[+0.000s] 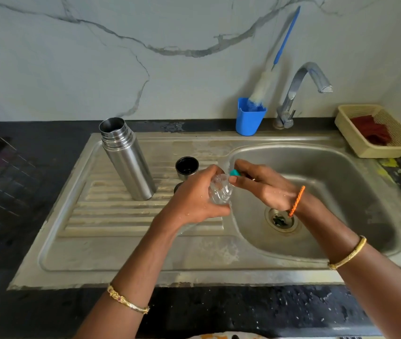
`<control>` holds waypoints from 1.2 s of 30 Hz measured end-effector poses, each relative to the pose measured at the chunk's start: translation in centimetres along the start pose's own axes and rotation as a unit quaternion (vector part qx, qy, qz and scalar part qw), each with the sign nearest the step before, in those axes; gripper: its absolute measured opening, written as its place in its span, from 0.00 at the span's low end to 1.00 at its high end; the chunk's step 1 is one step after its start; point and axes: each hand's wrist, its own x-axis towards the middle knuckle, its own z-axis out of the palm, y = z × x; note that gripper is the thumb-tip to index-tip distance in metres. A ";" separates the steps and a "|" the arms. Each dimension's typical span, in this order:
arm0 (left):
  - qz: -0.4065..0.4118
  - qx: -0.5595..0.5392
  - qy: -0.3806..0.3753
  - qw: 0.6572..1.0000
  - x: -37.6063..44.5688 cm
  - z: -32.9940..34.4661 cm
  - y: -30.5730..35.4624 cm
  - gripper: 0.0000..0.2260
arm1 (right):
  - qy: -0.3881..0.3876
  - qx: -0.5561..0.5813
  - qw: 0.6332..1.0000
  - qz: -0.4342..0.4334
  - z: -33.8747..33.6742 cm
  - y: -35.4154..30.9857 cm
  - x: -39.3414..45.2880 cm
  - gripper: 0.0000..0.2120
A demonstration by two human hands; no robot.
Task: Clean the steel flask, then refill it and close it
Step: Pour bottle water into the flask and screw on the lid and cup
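Upright, the steel flask (128,159) stands uncapped, shiny.

Open steel flask (127,157) stands upright on the drainboard, its cap (187,166) just beside.

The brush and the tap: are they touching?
Apart. The head view shows the brush standing in the blue cup, with bare wall between it and the tap.

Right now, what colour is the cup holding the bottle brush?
Blue; the cup shows best in the head view.
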 end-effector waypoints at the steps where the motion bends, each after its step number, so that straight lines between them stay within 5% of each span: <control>1: 0.008 -0.007 0.007 1.000 0.1 0.2 0.0 0.22 | 0.005 0.007 1.000 -0.007 0.0 0.0 0.0 0.14; 8: -0.038 -0.168 0.131 0.976 2.3 1.0 0.2 0.23 | 0.081 0.211 0.974 0.012 0.2 1.1 1.4 0.14; 13: -0.061 -0.248 0.168 0.952 5.3 0.4 1.0 0.24 | 0.035 0.183 0.980 0.073 2.6 2.2 1.8 0.33; 17: -0.069 -0.222 0.182 0.955 6.7 0.8 2.1 0.33 | 0.127 0.193 0.970 0.070 2.8 2.1 4.0 0.23; 19: -0.057 -0.173 0.258 0.949 6.2 0.5 1.3 0.39 | 0.175 0.238 0.950 0.100 2.0 2.4 5.7 0.20; 22: 0.016 -0.073 0.523 0.849 3.6 0.3 -2.3 0.29 | 0.274 0.251 0.917 0.143 0.0 4.0 9.8 0.22; 24: -0.042 -0.044 0.621 0.782 1.6 0.3 -4.8 0.30 | 0.314 0.228 0.910 0.144 -1.4 5.0 13.3 0.25; 29: -0.198 -0.084 0.576 0.788 1.2 -0.2 -9.8 0.48 | 0.350 0.180 0.902 0.178 -1.6 6.8 20.5 0.30; 36: -0.187 -0.115 0.571 0.791 1.8 0.0 -13.2 0.43 | 0.387 0.158 0.889 0.188 -0.7 9.1 25.7 0.32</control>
